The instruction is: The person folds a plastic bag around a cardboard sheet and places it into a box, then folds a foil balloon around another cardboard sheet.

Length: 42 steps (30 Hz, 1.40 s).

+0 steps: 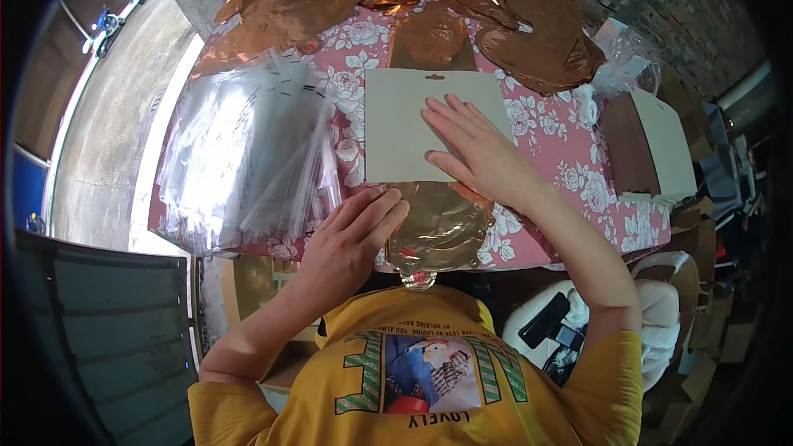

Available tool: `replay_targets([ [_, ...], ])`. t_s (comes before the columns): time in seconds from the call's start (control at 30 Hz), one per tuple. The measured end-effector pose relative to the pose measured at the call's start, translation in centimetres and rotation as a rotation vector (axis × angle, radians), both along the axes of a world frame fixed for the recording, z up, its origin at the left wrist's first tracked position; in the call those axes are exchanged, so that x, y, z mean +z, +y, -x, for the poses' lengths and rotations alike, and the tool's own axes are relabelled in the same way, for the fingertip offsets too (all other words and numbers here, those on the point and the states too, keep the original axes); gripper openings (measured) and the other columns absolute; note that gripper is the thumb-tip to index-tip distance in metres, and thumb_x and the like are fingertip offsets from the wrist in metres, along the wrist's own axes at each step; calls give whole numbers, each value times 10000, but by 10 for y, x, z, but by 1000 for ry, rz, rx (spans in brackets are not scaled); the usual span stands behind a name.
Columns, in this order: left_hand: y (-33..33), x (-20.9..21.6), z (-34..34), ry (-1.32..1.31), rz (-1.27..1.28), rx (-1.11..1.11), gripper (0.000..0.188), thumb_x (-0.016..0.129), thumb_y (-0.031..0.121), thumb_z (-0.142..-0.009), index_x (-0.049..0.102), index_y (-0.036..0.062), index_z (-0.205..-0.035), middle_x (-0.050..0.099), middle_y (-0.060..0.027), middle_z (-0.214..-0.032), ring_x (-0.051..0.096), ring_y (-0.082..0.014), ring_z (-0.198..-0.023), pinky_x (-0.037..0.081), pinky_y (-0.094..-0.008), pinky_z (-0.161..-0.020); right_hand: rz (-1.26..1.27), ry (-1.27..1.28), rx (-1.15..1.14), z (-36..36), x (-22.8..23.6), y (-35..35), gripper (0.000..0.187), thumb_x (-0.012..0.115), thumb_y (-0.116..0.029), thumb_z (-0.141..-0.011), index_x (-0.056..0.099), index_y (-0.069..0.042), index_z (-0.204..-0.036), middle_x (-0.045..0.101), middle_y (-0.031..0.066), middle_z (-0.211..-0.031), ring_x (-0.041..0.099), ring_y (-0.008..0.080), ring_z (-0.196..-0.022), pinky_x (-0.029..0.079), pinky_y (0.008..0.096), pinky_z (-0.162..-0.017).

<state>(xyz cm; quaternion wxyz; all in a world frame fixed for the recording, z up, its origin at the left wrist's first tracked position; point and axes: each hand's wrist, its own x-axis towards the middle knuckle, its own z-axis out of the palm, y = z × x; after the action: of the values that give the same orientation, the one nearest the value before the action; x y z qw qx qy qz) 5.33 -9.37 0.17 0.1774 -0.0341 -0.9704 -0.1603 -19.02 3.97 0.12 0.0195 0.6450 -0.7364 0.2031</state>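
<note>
A pale beige card (401,128) with a hang slot at its top edge lies across a copper-coloured foil balloon (442,227). Balloon foil shows beyond the card's far and near edges, and a clear tab sticks out at the table's front edge. My right hand (471,144) rests flat on the card's right half, its fingers stretched out and slightly apart. Just below the card's near left corner, my left hand (355,231) has its fingers bent and together at the balloon's left edge. Its fingertips meet the foil there; the thumb is mostly hidden.
Clear plastic bags (248,149) lie heaped at the left. More copper foil balloons (541,41) spread over the table's far side. A stack of cards (652,144) stands at the right, near white string (585,107). A phone (545,320) lies on a pale seat at lower right.
</note>
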Motion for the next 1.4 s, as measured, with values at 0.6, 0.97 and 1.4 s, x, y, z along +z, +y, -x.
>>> replay_targets([
  [0.6,0,0,0,-10,28,17,516,565,19,-807,578,27,-1323,556,-119,-1370,514,-320,-1293,454,-401,-1067,34,-32,-14,4,-7,-8,557,566,-374,-995,490,-26,-1422,424,155,-1537,332,383,-1453,262,469,-1207],
  [0.97,2,7,4,-1,5,36,457,580,28,-822,616,24,-1278,583,-97,-1326,546,-286,-1249,471,-390,-1037,-25,-252,30,35,3,-16,480,668,-275,-921,601,-140,-1377,499,74,-1498,410,336,-1369,327,437,-1155],
  [1.4,0,3,1,24,-5,-4,505,581,27,-820,574,39,-1325,579,-115,-1351,547,-316,-1264,486,-407,-1021,-1,-296,45,42,2,-17,465,690,-223,-901,631,-180,-1360,522,40,-1477,425,311,-1314,326,419,-1147],
])
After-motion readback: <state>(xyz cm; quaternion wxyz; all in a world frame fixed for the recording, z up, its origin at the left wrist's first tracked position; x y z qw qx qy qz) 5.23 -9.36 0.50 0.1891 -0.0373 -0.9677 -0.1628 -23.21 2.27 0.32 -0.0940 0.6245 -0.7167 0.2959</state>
